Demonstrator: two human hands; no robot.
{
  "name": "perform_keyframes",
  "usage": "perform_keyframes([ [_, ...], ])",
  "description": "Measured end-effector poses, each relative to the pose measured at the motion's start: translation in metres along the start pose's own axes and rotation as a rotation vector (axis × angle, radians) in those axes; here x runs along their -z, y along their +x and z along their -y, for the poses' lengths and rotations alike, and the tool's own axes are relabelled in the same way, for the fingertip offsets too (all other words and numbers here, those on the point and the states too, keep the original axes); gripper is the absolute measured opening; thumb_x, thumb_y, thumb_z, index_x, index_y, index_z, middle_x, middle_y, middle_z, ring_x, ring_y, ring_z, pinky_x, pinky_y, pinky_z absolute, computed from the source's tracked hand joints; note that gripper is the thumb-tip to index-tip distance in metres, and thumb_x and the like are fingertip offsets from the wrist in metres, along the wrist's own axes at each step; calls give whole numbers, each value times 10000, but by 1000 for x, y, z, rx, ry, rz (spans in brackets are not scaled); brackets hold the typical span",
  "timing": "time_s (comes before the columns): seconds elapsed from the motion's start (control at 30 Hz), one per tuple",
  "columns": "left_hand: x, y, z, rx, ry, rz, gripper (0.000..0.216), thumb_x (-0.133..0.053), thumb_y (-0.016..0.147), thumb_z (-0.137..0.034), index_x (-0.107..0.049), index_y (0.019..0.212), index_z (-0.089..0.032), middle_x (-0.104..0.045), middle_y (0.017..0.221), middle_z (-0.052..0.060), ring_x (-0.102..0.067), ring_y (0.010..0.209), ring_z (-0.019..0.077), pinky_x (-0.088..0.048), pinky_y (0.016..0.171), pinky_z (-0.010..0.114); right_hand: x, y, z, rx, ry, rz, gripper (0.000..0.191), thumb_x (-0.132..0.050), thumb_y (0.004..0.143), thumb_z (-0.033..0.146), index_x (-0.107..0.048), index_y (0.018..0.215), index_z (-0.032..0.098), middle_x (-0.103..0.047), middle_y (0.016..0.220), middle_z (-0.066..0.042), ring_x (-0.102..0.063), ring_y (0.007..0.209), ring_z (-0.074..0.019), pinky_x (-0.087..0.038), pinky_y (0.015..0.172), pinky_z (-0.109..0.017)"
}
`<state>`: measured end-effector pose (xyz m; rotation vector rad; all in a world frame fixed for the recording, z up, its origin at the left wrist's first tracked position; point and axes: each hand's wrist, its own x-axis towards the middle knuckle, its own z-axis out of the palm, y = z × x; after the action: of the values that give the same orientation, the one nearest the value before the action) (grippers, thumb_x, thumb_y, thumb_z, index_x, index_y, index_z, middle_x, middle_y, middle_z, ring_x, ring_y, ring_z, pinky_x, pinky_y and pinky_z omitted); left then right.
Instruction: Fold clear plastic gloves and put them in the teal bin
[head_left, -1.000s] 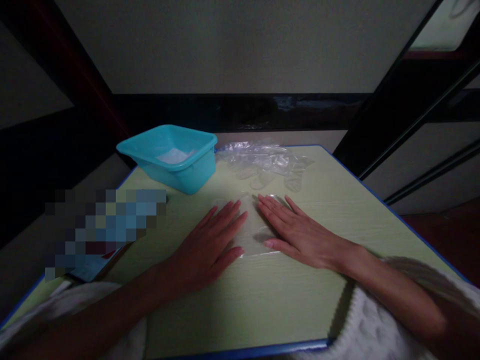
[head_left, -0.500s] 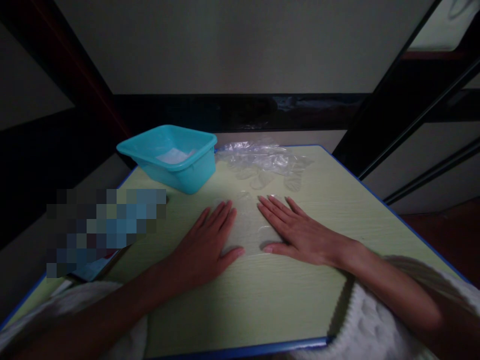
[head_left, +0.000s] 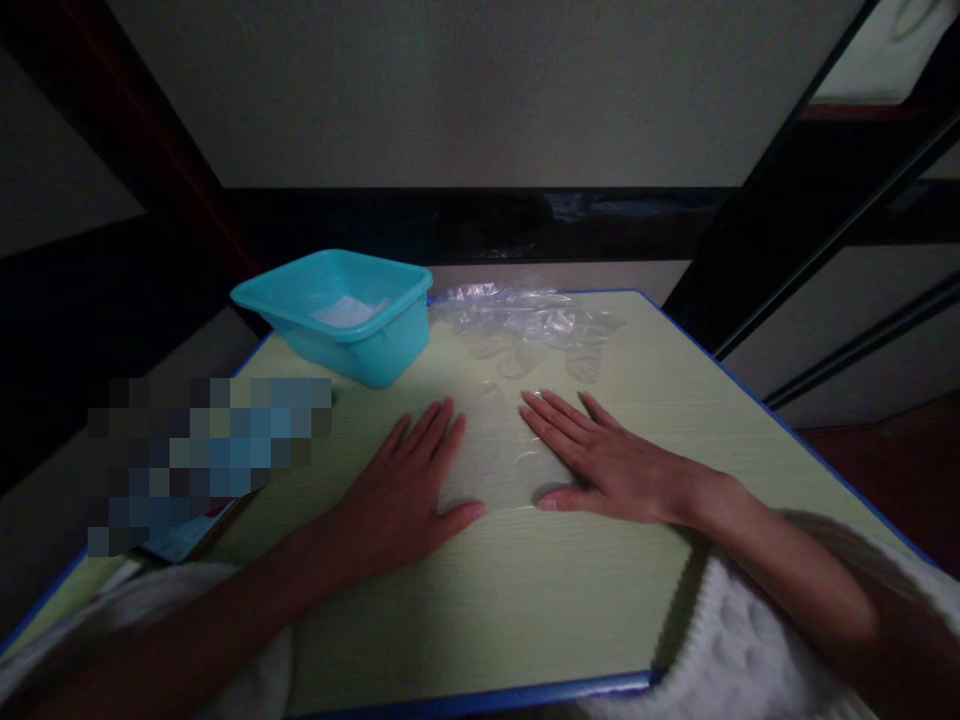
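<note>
A clear plastic glove lies flat on the pale green table, between my two hands. My left hand rests palm down on its left edge, fingers stretched out and together. My right hand lies flat on its right edge, fingers spread a little, thumb pointing inward. Both hands press on the plastic and grip nothing.
A teal plastic tub with something white inside stands at the back left. A heap of clear plastic gloves lies behind my hands. A blurred-out object sits at the left edge. The table has a blue rim, with dark bars to the right.
Both hands have slid apart across the plastic, the left hand to the left and the right hand to the right, so more of the flattened glove shows between them.
</note>
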<state>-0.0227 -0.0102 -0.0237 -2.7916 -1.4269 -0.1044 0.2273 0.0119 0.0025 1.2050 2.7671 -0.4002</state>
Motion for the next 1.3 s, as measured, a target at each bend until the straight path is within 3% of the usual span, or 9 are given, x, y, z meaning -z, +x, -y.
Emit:
perform_keyframes([
  [0.07,1,-1,1,-28,-19,-53,760,-459,835,-523,-278,1382,-28,-262,1453,251,-219,1353,362,-252,1043,550,2,-1,-1,33,-8,-38,919,-299,797,730,-144,1450,101,-90,1499,-192,-68,1380,-327,-87,1076,-597],
  [0.17,8,-6,-1,-160,-61,-238,622,-444,876,-417,-318,1353,-38,-299,1433,261,-277,1330,358,-311,1014,542,12,-6,-1,119,-44,-164,837,-311,841,669,-205,1431,85,-189,1486,-205,-167,1370,-321,-139,1074,-583],
  [0.27,17,-11,-6,-284,-120,-468,373,-414,905,-262,-449,1236,-93,-529,1269,190,-496,1172,259,-426,952,419,26,-14,4,270,-66,-309,577,-351,921,497,-392,1328,89,-475,1339,-174,-445,1225,-248,-309,1035,-470],
  [0.33,21,-13,-10,-328,-135,-521,238,-418,896,-177,-538,1093,-118,-651,1063,124,-605,974,203,-491,856,342,33,-20,8,362,-88,-339,386,-404,926,383,-541,1166,113,-624,1106,-129,-566,1017,-217,-423,909,-400],
  [0.43,21,-13,-14,-356,-127,-501,184,-412,887,-131,-591,932,-128,-685,876,81,-636,773,179,-529,718,312,34,-26,14,420,-147,-326,241,-457,899,313,-629,927,146,-647,856,-80,-574,804,-198,-449,763,-359],
  [0.6,19,-11,-16,-326,-105,-475,199,-413,879,-139,-612,865,-138,-677,822,76,-633,725,188,-535,678,331,25,-24,19,437,-223,-262,171,-475,875,217,-600,769,170,-615,754,-36,-546,724,-170,-404,728,-335],
  [0.83,20,-9,-16,-297,-84,-449,234,-392,888,-167,-613,813,-142,-668,778,78,-621,686,200,-531,621,337,17,-19,17,432,-301,-219,154,-452,871,149,-576,782,170,-599,760,-25,-529,689,-156,-372,693,-326],
  [1.3,18,-10,-15,-262,-114,-423,144,-463,835,-204,-596,827,-150,-664,804,81,-621,735,213,-538,664,345,14,-14,17,388,-307,-175,159,-446,805,90,-578,868,152,-594,849,-66,-529,767,-192,-408,711,-340],
])
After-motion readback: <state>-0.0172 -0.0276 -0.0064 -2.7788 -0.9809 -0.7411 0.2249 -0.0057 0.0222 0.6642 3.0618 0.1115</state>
